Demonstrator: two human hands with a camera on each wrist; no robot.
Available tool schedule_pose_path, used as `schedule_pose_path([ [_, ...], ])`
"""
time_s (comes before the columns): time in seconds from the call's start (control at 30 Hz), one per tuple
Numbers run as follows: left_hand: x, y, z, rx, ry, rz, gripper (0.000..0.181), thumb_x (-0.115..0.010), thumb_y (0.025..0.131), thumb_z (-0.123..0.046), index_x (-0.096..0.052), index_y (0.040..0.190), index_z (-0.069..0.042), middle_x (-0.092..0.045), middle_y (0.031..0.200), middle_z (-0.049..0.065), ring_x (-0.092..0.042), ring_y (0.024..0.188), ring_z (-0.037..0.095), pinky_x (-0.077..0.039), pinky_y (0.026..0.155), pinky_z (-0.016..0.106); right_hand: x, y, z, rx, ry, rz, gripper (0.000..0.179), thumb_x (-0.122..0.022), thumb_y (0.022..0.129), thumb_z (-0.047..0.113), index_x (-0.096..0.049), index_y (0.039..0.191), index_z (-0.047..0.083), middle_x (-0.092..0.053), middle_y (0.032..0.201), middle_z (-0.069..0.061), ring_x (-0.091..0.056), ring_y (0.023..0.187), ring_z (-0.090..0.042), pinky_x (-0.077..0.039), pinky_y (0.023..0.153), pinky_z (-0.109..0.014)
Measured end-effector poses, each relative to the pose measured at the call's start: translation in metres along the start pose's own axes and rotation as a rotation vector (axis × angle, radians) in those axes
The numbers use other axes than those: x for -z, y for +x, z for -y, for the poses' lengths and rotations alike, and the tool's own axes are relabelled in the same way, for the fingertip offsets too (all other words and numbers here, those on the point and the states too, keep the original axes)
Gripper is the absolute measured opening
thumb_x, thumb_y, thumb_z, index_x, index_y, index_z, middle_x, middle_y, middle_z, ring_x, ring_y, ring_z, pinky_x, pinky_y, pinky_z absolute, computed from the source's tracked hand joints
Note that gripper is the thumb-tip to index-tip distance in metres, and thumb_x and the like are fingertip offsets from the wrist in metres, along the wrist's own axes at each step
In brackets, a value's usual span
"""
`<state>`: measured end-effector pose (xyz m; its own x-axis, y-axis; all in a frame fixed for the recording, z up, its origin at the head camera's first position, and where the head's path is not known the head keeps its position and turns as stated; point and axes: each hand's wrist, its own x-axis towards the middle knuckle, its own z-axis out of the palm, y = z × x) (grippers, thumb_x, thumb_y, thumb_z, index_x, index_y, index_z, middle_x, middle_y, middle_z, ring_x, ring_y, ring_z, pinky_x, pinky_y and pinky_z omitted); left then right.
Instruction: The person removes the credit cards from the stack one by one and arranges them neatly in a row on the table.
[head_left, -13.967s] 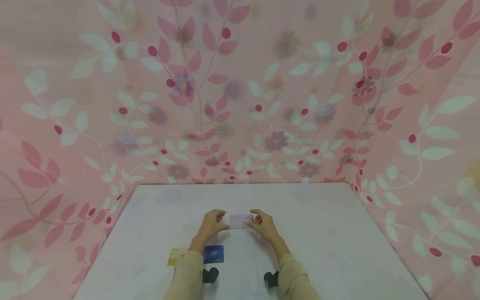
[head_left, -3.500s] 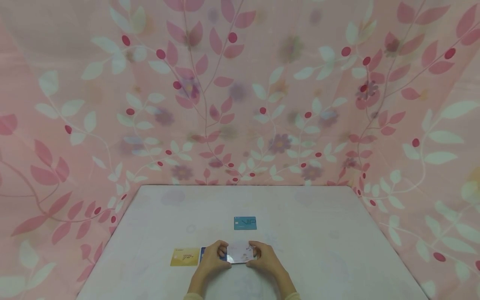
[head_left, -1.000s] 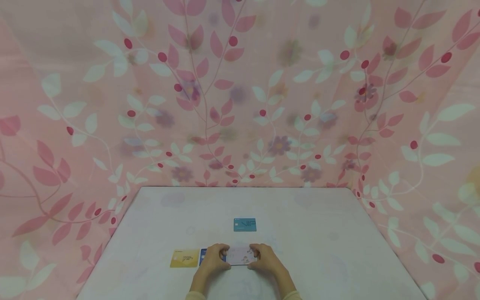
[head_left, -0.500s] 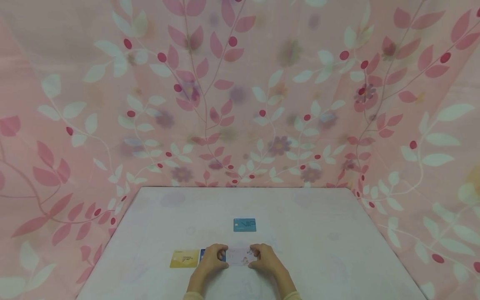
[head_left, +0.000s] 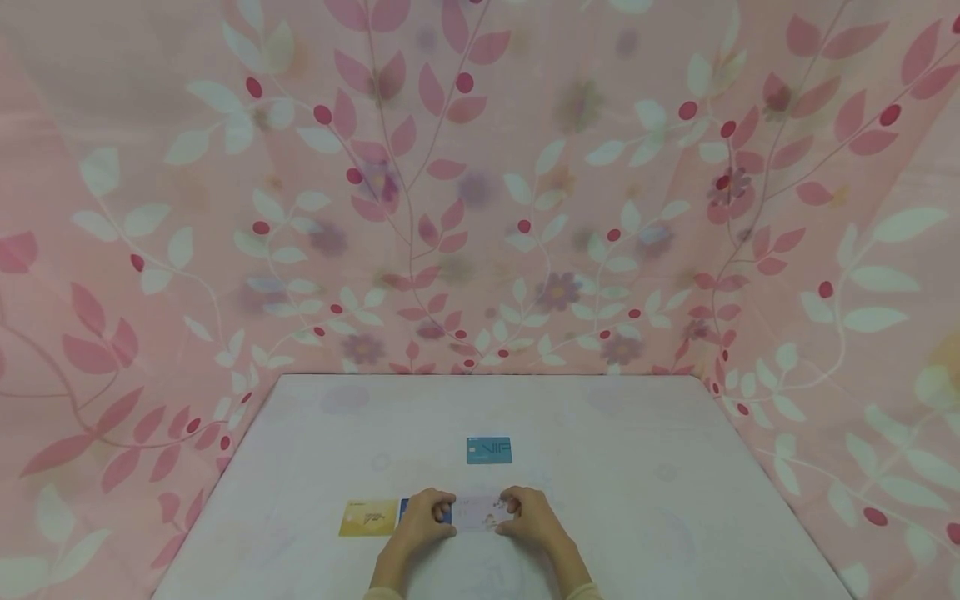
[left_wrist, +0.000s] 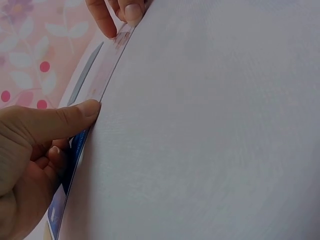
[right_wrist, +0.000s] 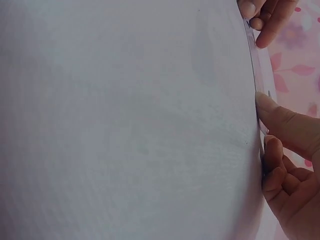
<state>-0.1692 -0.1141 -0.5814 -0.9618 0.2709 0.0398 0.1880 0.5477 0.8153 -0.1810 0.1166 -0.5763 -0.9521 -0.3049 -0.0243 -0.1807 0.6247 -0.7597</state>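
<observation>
A pale pink card (head_left: pixel 477 514) with a small floral print lies low over the table between my two hands. My left hand (head_left: pixel 426 518) pinches its left end with thumb and fingers, and my right hand (head_left: pixel 531 518) does the same at the right end. The blue card (head_left: pixel 446 514) shows only in part behind my left hand, beside the pink card. To its left is a gold card (head_left: pixel 367 517). Farther back, a teal card (head_left: pixel 489 450) marked VIP lies flat. In the left wrist view my thumb rests at the near edge of the pink card (left_wrist: pixel 106 65).
The white-covered table (head_left: pixel 645 467) ends at a back edge against a pink leaf-patterned cloth (head_left: pixel 480 167). The same cloth rises along both sides.
Since the oldest frame, both hands have brought the pink card from the back toward me, beside the blue card; the teal card has come into view there. Over the last second the card settles flatter.
</observation>
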Motion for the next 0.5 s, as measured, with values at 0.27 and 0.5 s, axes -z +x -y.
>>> schedule_pose_path([
  [0.27,-0.0011,0.0003,0.0025,-0.015,0.002,-0.003,0.042,-0.078,0.066,0.001,-0.065,0.105,0.007,-0.055,0.081,0.001,-0.046,0.070,0.009,-0.040,0.060,0.021,0.0000,-0.0009,0.0060,-0.014,-0.010,0.014,0.042,-0.080,0.067,0.008,-0.065,0.104,-0.003,-0.054,0.077,0.000,-0.044,0.067,-0.011,-0.038,0.059,-0.022],
  [0.5,-0.0009,-0.0001,0.0034,-0.026,-0.004,-0.014,0.041,-0.079,0.066,0.000,-0.065,0.104,0.006,-0.056,0.081,0.001,-0.046,0.069,0.008,-0.041,0.061,0.021,-0.0018,-0.0020,0.0070,-0.018,-0.019,0.010,0.042,-0.081,0.067,0.008,-0.065,0.104,-0.003,-0.056,0.077,0.000,-0.045,0.069,-0.011,-0.038,0.061,-0.023],
])
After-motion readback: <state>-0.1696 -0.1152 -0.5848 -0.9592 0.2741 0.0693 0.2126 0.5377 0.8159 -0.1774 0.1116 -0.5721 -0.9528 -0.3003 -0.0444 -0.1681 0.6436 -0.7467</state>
